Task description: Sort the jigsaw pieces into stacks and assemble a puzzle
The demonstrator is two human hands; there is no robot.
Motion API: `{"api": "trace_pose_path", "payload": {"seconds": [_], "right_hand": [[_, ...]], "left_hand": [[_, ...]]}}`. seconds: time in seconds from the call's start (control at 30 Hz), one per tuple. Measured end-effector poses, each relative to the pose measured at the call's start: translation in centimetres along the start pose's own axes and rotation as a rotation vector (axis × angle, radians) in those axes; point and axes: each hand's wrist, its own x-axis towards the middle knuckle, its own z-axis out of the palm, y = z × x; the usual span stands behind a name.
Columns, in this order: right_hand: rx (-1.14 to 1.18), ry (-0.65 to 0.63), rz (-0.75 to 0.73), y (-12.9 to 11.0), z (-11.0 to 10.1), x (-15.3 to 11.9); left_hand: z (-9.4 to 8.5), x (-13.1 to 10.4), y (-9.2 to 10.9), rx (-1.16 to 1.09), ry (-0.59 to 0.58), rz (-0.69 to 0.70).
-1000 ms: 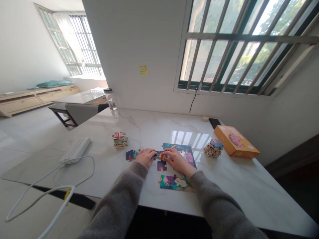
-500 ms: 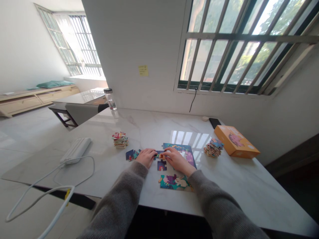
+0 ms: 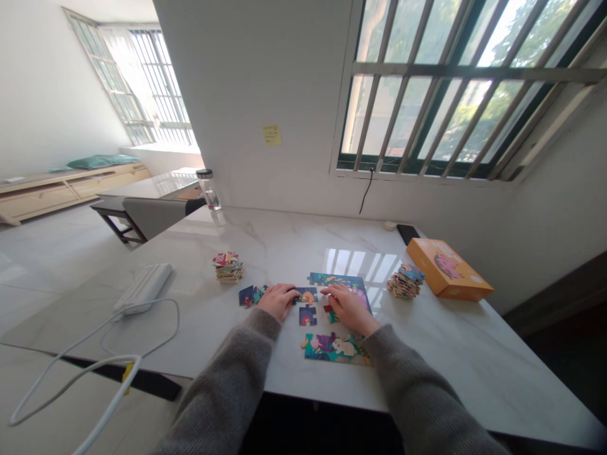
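Observation:
My left hand (image 3: 277,301) lies over a row of joined jigsaw pieces, its fingers curled onto a dark blue puzzle piece (image 3: 308,294) with an orange shape. Dark pieces (image 3: 247,296) stick out to its left. My right hand (image 3: 349,309) is just right of that row, index finger stretched out and fingers apart. Beneath its thumb shows a red and green puzzle piece (image 3: 331,314), partly covered. A loose blue piece with a red figure (image 3: 308,316) lies between the hands. The partly joined puzzle border (image 3: 337,279) runs behind the right hand; a joined strip with a white rabbit (image 3: 334,347) lies nearer me.
Stacks of puzzle pieces stand left (image 3: 228,267) and right (image 3: 406,282). An orange box (image 3: 449,268) and a black phone (image 3: 408,234) sit at the right. A white power strip (image 3: 146,288) with its cable and a clear bottle (image 3: 209,189) are on the left.
My right hand has moved off the blue piece with the orange shape, to the right, and its fingers have spread. The red and green piece now shows. The left hand stays put.

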Motion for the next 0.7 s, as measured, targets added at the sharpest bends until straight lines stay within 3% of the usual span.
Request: {"api": "trace_pose_path", "payload": {"seconds": [0.33, 0.7], "right_hand": [[-0.038, -0.082, -0.119, -0.2, 0.5, -0.3], [0.034, -0.014, 0.024, -0.7, -0.7, -0.3]], "left_hand": [[0.4, 0.1, -0.4, -0.047, 0.021, -0.015], [-0.2, -0.1, 0.4, 0.024, -0.005, -0.013]]}}
